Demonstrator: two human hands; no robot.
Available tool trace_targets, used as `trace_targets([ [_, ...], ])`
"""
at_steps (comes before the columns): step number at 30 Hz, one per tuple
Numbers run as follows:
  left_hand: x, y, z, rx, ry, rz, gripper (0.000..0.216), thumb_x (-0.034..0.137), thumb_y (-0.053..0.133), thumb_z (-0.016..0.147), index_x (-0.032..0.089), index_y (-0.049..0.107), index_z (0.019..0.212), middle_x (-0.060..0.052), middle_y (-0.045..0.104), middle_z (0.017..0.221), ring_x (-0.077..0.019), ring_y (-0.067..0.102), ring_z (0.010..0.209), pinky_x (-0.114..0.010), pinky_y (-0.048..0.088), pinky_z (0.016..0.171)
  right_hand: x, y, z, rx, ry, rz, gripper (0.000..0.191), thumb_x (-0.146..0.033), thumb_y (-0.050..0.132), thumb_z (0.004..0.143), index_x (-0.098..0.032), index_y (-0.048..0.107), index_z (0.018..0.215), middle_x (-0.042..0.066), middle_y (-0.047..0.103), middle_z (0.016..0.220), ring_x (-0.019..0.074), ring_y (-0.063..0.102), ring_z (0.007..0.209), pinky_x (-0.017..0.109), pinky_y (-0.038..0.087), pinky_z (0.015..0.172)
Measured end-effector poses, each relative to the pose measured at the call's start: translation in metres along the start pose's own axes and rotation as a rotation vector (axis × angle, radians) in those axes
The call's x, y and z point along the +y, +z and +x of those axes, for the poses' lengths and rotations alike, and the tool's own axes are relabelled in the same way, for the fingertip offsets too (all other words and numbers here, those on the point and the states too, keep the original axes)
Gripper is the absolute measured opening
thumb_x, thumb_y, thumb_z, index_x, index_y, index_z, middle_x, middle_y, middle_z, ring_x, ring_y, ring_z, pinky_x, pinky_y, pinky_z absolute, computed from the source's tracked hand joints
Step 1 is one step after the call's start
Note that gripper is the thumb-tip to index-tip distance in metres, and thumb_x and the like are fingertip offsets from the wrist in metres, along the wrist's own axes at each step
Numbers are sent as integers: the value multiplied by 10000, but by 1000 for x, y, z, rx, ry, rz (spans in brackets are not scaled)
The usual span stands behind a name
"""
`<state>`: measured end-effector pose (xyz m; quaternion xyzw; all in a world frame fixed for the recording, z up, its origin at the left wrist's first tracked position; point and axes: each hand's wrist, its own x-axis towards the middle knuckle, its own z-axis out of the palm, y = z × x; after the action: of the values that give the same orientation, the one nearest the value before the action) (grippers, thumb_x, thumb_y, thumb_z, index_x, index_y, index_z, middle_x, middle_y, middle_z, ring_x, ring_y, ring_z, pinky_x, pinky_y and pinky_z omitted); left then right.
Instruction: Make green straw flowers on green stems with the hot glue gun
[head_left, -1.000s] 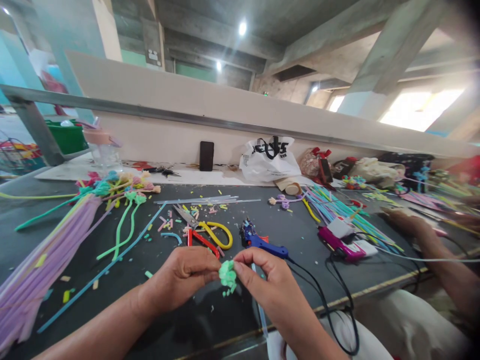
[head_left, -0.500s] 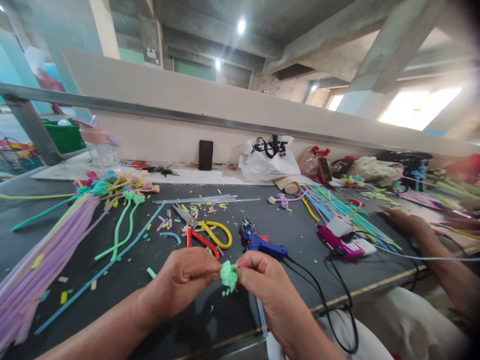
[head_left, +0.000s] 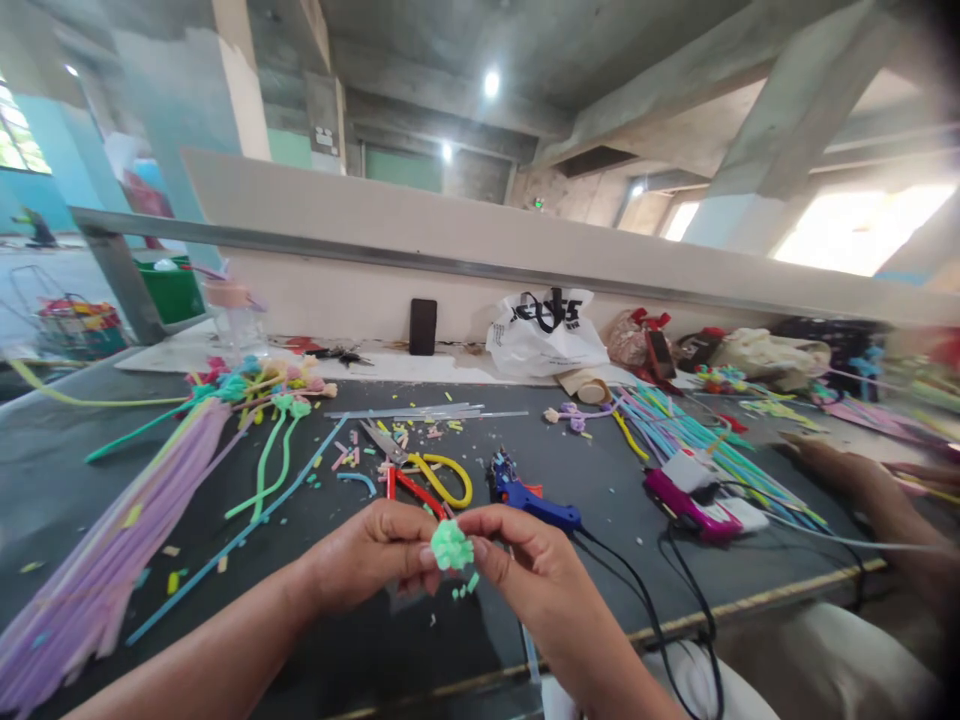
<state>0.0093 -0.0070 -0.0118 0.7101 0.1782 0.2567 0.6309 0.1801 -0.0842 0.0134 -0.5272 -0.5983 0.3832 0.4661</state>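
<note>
Between my two hands, low over the dark table, is a small mint-green flower of fuzzy pipe cleaner. My left hand pinches its left side between thumb and fingers. On its right side, the thumb and forefinger of my right hand are closed on it. Small green bits show just below the flower. Behind my hands lie scissors with red and yellow handles. A blue glue gun rests to their right, its cord running toward the table's front edge.
Bundled lilac pipe cleaners lie at left, beside finished-looking colourful flowers. Cut scraps are scattered mid-table. A magenta power adapter with cables sits at right. A phone and a white bag stand behind. Another person's arm is at far right.
The flower has turned so its rounded face shows more, and my fingers have shifted around it. The camera view has swung slightly left and up.
</note>
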Motion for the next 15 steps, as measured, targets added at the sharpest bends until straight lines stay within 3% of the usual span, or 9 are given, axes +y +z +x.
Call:
trace_targets([
  [6, 31, 3, -37, 61, -33, -87, 349, 449, 565, 801, 120, 601, 692, 18, 516, 536, -47, 348, 433, -180, 241, 432, -35, 20, -9, -13, -106, 10, 265, -405, 602, 780, -178, 692, 884, 52, 683, 805, 190, 612, 776, 292, 486, 722],
  [8, 36, 12, -60, 156, -14, -201, 338, 469, 563, 796, 135, 574, 743, 20, 527, 524, -47, 325, 411, -179, 198, 409, -46, 29, -15, -43, -128, -9, 274, -418, 597, 784, -187, 687, 902, 50, 689, 814, 192, 616, 779, 293, 486, 731],
  [11, 37, 29, -95, 397, 15, -419, 337, 487, 581, 776, 157, 527, 733, 52, 465, 454, -41, 230, 379, -180, 121, 388, -57, 41, -30, 0, -168, -16, 297, -446, 611, 761, -198, 685, 908, 51, 691, 829, 198, 618, 783, 291, 483, 734],
  [15, 39, 50, -133, 544, 109, -535, 345, 465, 648, 732, 128, 573, 725, 31, 488, 455, -33, 269, 389, -176, 122, 398, -72, 52, -52, 77, -226, -63, 299, -482, 630, 720, -212, 681, 837, 27, 658, 751, 180, 588, 709, 245, 470, 649],
])
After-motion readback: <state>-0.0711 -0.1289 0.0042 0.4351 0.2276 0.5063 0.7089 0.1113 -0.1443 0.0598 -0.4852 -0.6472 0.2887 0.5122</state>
